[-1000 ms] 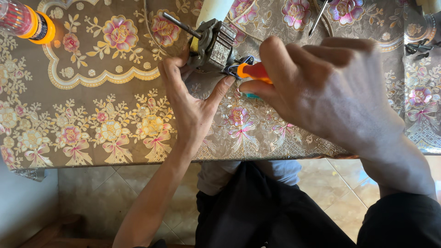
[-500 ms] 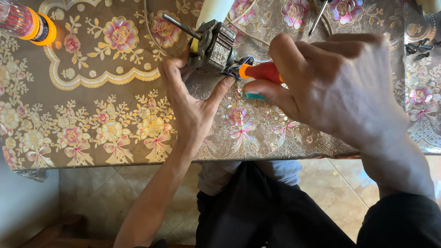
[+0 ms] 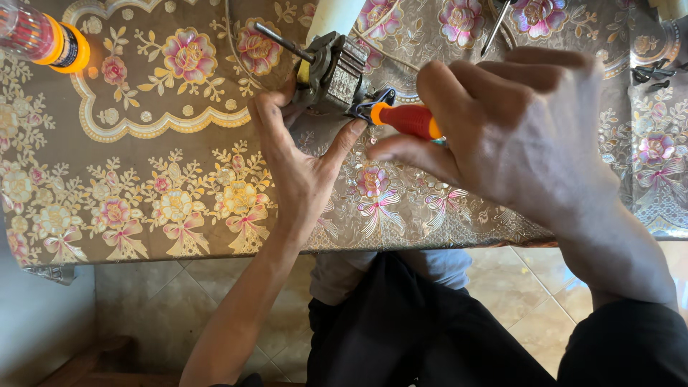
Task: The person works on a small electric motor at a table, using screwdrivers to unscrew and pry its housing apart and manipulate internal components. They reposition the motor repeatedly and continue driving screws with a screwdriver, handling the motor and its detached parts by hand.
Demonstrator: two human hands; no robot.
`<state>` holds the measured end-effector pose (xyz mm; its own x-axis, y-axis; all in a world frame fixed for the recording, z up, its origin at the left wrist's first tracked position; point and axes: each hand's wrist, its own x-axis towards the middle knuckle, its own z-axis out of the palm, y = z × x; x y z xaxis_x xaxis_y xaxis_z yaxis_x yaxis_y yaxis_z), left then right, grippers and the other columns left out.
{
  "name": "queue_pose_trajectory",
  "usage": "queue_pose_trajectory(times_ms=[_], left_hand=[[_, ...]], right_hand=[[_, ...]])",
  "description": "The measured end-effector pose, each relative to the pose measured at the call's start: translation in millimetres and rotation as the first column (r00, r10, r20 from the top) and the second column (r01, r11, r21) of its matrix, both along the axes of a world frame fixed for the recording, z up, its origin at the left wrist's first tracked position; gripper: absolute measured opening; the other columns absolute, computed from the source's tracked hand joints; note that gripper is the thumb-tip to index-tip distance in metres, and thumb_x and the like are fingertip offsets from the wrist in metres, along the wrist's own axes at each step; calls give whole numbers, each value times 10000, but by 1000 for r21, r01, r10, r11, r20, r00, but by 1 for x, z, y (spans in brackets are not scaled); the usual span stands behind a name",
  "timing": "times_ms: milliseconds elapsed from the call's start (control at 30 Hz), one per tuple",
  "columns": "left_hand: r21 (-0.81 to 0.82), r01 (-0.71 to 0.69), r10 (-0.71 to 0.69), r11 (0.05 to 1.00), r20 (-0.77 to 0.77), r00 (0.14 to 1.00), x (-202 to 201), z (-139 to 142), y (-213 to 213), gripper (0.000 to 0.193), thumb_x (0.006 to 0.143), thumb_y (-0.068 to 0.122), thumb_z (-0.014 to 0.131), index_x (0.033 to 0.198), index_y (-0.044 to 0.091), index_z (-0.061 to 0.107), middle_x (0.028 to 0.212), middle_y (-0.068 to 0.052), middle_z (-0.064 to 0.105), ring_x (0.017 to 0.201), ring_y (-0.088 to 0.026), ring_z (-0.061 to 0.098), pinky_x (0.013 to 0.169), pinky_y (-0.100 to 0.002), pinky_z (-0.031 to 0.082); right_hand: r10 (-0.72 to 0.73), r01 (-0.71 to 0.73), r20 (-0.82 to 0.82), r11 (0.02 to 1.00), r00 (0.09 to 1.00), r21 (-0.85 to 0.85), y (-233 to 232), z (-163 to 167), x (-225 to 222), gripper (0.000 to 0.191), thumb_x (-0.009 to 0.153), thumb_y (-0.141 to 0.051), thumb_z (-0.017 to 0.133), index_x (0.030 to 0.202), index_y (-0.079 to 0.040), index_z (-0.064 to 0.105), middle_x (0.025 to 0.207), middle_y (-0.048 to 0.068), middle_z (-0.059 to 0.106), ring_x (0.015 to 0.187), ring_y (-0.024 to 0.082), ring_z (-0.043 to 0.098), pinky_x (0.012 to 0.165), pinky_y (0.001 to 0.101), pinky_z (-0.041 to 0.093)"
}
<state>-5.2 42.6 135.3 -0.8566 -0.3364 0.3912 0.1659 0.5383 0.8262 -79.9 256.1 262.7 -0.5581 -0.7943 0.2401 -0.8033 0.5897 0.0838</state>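
1. Fingers point(image 3: 283, 118) of the left hand point(image 3: 297, 165) clamp the small electric motor point(image 3: 333, 72), thumb beneath it.
2. Right hand point(image 3: 523, 129) fingers close around the orange-handled screwdriver point(image 3: 407, 120), tip at the motor.
3. Both rest above the floral surface point(image 3: 143, 186).

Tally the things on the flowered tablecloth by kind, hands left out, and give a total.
Small grey metal electric motor with a shaft, steadied by the left hand: 1
Red-and-orange-handled screwdriver, held in the right hand: 1
Clear plastic bottle with an orange cap: 1
Thin metal tool at the top edge: 1
Total: 4
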Motion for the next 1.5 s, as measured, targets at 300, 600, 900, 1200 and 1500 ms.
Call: queue_pose_trajectory(times_ms=[300, 600, 900, 1200, 1500], left_hand=[[-2, -18, 18, 1000, -8, 1000, -1, -1, 1, 750, 887, 384, 932, 1292, 15, 420, 1181, -132, 461, 1127, -254, 519, 983, -416, 448], [73, 26, -25, 997, -8, 1000, 0, 0, 1, 709, 913, 372, 929, 1241, 12, 414, 1198, -134, 449, 1165, -249, 544, 1042, -398, 513], [1, 8, -8, 1000, 4, 1000, 0, 1, 0, 712, 925, 400, 914, 1254, 16, 413, 1203, -134, 460, 1184, -252, 547, 1021, -395, 525], [5, 10, -10, 1000, 13, 1000, 5, 2, 0, 725, 933, 387, 920, 1284, 10, 409, 1215, -133, 461, 1185, -252, 550, 1036, -391, 513], [82, 65, -65, 994, 1, 998, 8, 5, -1, 589, 1033, 301, 860, 1281, 16, 408, 1218, -132, 457, 1142, -235, 531, 1027, -377, 477]], right_hand=[[-6, 5, -105, 1000, 994, -15, 1, -4, 1, 653, 1030, -746, 448, 743, -162, 509, 524, -63, 447, 355, 52, 376, 375, 272, 295], [29, -37, -60, 989, 998, -145, 5, -16, -6, 629, 1022, -643, 600, 658, -130, 570, 520, -41, 499, 356, 77, 387, 363, 286, 309], [13, -4, 226, 999, 974, -41, 54, -12, -67, 249, 1076, -146, 658, 863, -23, 695, 762, 94, 631, 652, 244, 608, 612, 376, 459], [70, -50, 114, 984, 991, -172, 37, -45, -53, 147, 1086, -222, 733, 1053, -81, 705, 1054, 83, 651, 1027, 250, 611, 922, 403, 485], [215, -136, 106, 859, 971, -493, -24, -49, -5, 293, 848, -198, 914, 1011, -52, 719, 1000, 82, 614, 959, 292, 570, 850, 421, 473]])
